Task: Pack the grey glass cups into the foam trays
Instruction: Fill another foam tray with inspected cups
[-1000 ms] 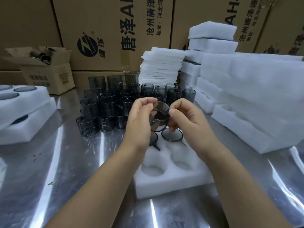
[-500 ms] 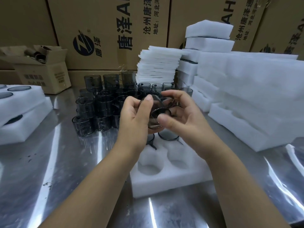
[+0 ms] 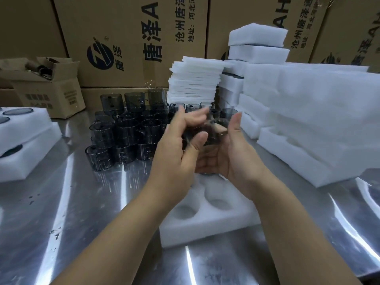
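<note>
Okay, containers first. The foam tray [image 3: 207,223] sits on the counter [image 3: 82,212] right in front of me. Its two near pockets are bare white hollows, and its far end is hidden behind the hands. Off to the left, two more foam trays [image 3: 26,140] are stacked, and I see dark round rims sunk into the top one's pockets. A small cardboard box [image 3: 49,89] stands open at the back left with dark items in it that I can't make out.

Now the grey glass cup [image 3: 214,130]. It's up in the air above the far end of the near tray, and it's smeared by motion. I catch a rim on its upper far side, so the mouth looks turned up and away from me, but I can't tell its axis for sure.

The cup sits between both hands. The left hand [image 3: 176,155] curls over it from the left, thumb pressed on the near face. The right hand [image 3: 234,155] cradles it from the right, palm facing in, fingers hooked beneath and thumb up.

Loose cups [image 3: 123,136] crowd the counter just beyond the left hand. A stack of foam sheets [image 3: 195,81] rises behind them, and white foam blocks [image 3: 308,120] are piled on the right
</note>
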